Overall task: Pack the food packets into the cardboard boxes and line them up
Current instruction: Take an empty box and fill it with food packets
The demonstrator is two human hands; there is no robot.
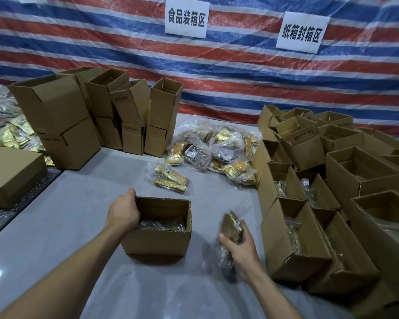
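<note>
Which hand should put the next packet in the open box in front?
Right. The right hand grips a packet just beside the box; the left hand is busy holding its rim.

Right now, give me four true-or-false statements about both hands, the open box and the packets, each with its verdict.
1. The left hand grips the open brown cardboard box by its left wall. True.
2. That box is empty. False: wrapped packets lie inside it.
3. The right hand holds a gold foil food packet. True.
4. The heap of bagged gold packets lies left of the tall stacked cardboard boxes. False: it lies to their right.
</note>
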